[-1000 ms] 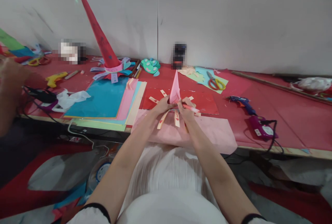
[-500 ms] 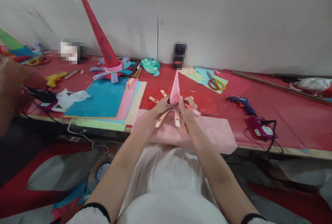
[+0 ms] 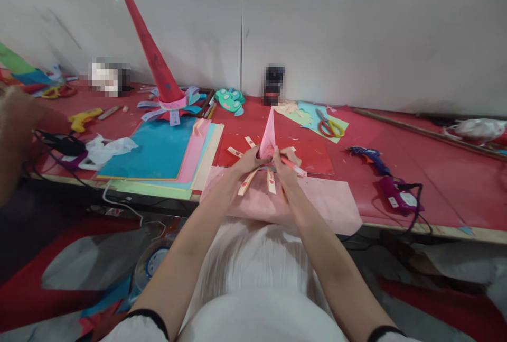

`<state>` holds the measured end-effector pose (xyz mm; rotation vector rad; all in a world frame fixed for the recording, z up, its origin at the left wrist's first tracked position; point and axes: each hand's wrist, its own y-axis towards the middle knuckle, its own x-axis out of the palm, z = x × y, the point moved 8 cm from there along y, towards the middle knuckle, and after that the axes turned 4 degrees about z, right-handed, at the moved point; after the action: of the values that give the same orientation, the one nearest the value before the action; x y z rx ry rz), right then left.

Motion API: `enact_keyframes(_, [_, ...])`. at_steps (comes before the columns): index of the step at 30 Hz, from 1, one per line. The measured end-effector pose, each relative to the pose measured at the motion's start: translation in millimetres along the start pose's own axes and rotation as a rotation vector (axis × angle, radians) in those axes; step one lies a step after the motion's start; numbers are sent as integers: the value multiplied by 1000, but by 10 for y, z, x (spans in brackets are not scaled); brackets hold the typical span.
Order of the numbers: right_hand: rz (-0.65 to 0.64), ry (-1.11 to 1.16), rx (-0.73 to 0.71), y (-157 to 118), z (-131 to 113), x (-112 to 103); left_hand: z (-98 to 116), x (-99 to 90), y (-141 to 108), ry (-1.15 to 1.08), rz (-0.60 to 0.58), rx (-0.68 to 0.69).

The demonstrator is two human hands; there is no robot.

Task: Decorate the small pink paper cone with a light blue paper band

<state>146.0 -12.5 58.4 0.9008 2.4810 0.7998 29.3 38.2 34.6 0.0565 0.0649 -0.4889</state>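
Straight ahead, a pink paper cone (image 3: 268, 136) points upward, with cream paper strips (image 3: 248, 182) bearing red marks spread around its base. My left hand (image 3: 250, 160) is closed on the cone's lower left side. Pinched in my right hand (image 3: 285, 166) is a pink marker (image 3: 293, 165), its front end close to the cone's lower right; whether the tip touches is hidden by my fingers. Beneath both hands lie a red sheet (image 3: 319, 158) and a pale pink sheet (image 3: 328, 202) along the table's front edge.
At left, a tall red cone hat (image 3: 154, 62) stands behind stacked coloured sheets (image 3: 154, 146). Scissors (image 3: 330, 125) lie on paper scraps at the back. A blue glue gun (image 3: 370, 159) and a purple power strip (image 3: 400, 194) with cord sit right. Another person's hand (image 3: 18, 114) is far left.
The pink cone has tilted slightly to the right, and the front strips have shifted a little with it. Both hands keep nearly the same place and grip.
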Motion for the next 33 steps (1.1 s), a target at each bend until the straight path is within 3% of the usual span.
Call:
enact_keyframes(10, [-13, -8, -24, -4, -34, 1, -68, 30, 65, -48, -27, 2])
enact_keyframes(16, [-24, -36, 2, -7, 1, 22, -20, -9, -6, -74, 7, 36])
enact_keyframes(33, [-40, -29, -23, -18, 85, 71, 88, 86, -59, -146, -44, -5])
